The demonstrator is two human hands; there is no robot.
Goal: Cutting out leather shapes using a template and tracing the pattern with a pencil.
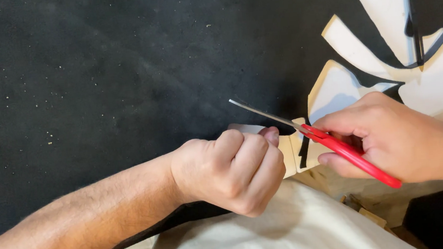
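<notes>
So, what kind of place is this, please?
Probably a home craft or hobby space: the right hand works red-handled scissors on a pale piece held by the left hand, over black sheet material with cut-out scraps.

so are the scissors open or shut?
Cannot tell. Only one thin blade line of the scissors shows, which suggests shut, but the left hand and the right hand hide the rest.

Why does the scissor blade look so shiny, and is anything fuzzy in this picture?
Head view: light from above glints off the metal blade of the red-handled scissors; the left hand and right hand look sharp, each dropping a soft shadow on the cream cloth; the black sheet stays dim, its pale specks clear.
</notes>
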